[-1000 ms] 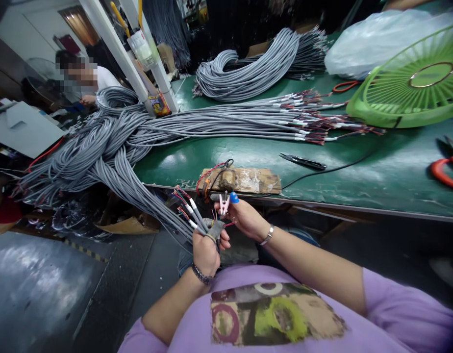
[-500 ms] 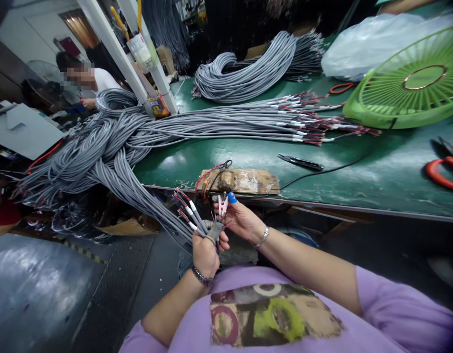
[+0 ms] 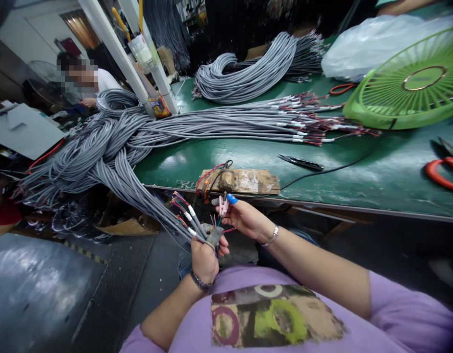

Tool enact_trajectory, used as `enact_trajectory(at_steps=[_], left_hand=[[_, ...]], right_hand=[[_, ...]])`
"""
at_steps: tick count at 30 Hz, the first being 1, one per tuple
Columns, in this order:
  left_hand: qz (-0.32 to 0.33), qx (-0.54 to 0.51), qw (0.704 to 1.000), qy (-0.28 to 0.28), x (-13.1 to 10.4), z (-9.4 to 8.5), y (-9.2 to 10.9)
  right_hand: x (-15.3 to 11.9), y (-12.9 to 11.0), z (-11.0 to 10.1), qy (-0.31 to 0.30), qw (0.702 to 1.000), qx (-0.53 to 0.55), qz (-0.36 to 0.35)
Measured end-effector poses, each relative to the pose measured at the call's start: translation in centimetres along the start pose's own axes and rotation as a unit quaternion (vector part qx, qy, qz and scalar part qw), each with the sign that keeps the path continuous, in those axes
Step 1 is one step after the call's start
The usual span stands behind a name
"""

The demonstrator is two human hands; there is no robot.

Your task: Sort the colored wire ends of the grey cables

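My left hand (image 3: 206,257) is closed round several grey cables (image 3: 156,210), whose stripped ends fan out with thin coloured wires and white sleeves. Its thumb or a finger wears a dark grey cover. Just to the upper right, my right hand (image 3: 243,215) pinches a small pink clip-like piece (image 3: 223,205) between its fingertips; one fingertip has a blue cover. A few fine wires rise between the two hands. Behind the right fingertips, at the bench's front edge, a wooden block (image 3: 254,181) carries a metal part and red and black leads.
Long bundles of grey cable (image 3: 212,122) and a coil (image 3: 248,78) lie on the green bench (image 3: 226,154). Black tweezers (image 3: 300,162), red-handled cutters (image 3: 445,172), a green fan (image 3: 414,83) and a plastic bag (image 3: 377,46) are to the right. A person (image 3: 88,81) sits at the back left.
My right hand has shifted slightly to the right and its forearm has swung outward. The fine wires above my left hand now stand more spread. My left hand has barely moved.
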State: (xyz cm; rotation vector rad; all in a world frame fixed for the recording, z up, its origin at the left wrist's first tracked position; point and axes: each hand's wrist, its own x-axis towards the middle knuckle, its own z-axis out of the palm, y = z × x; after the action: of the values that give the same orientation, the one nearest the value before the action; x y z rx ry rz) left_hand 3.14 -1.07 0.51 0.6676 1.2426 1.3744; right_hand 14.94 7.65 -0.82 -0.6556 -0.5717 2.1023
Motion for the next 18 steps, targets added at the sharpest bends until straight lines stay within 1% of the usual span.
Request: enact_trajectory(at_steps=[3,7,10,18], left_hand=[[-0.001,-0.008,1.0,0.005,0.1,0.2,0.2],[0.007,-0.016,1.0,0.018,0.3,0.5,0.7],[0.008,-0.013,0.999,0.029,0.5,0.8,0.8],[0.019,0.011,0.999,0.039,0.9,1.1,-0.4]], right_hand=[[0.0,0.0,-0.1,0.006,1.0,0.008,-0.004],[0.0,0.1,-0.1,0.014,0.999,0.047,0.017],[0.2,0.2,0.2,0.018,0.997,0.074,0.01],[0.9,0.8,0.6,0.046,0.993,0.106,-0.031]])
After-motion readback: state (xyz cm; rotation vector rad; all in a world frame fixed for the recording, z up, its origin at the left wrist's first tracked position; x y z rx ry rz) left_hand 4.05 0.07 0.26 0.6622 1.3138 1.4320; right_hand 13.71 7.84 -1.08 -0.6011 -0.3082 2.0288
